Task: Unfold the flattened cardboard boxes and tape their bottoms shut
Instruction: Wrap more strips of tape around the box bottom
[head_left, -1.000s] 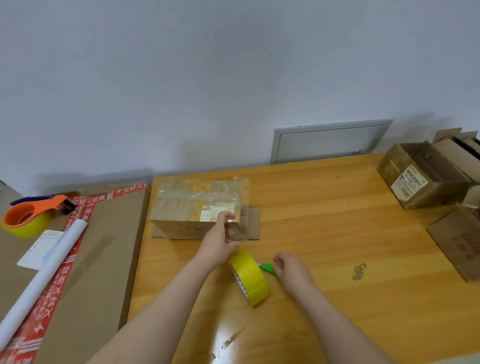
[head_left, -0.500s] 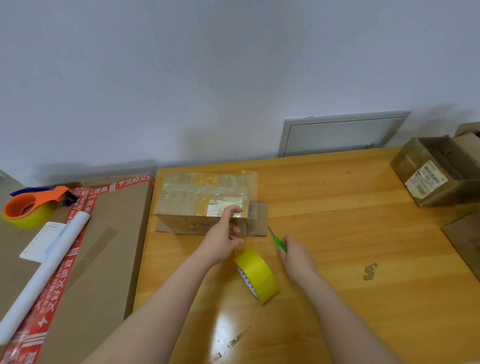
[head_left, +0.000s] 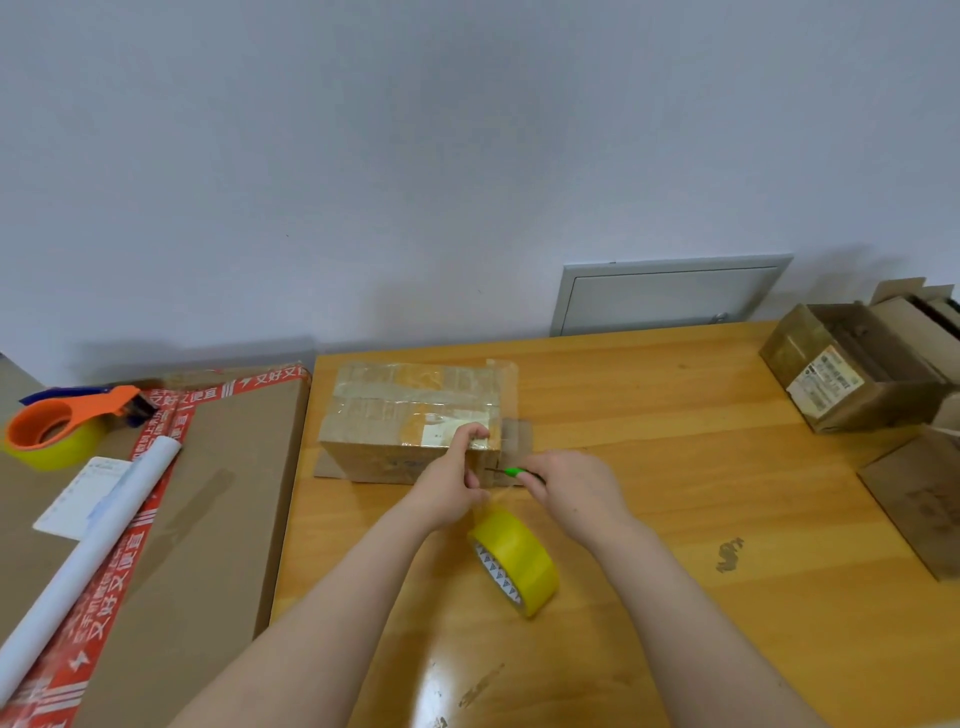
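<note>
1. Box (head_left: 410, 415), covered in glossy tape, is being shown on the far left part of a wooden table (head_left: 675, 597), with flat cardboard flaps sticking out at its base.
2. The box's near right top edge is being gripped by the left hand (head_left: 452, 483), with fingers curled onto the taped top.
3. A green-handled cutter (head_left: 514, 473) is being grasped by the right hand (head_left: 571, 493), whose fingers are closed round the handle; its thin dark tip is being pointed at the box's near right corner, just beside the left hand.
4. A yellow tape roll (head_left: 514, 561) is being left standing on edge on the table, just below both hands and between the forearms.
5. Left of the table, a large carton (head_left: 208, 519) with red printed tape is being used as a surface: an orange dispenser (head_left: 57, 426) with yellow tape and a white paper tube (head_left: 88, 551) are lying on it.
6. At the table's right edge, an open box (head_left: 852, 374) with a label is being seen, with flat cardboard (head_left: 919, 504) lying near it.
7. A grey panel (head_left: 670, 296) is being seen on the wall behind the table.
</note>
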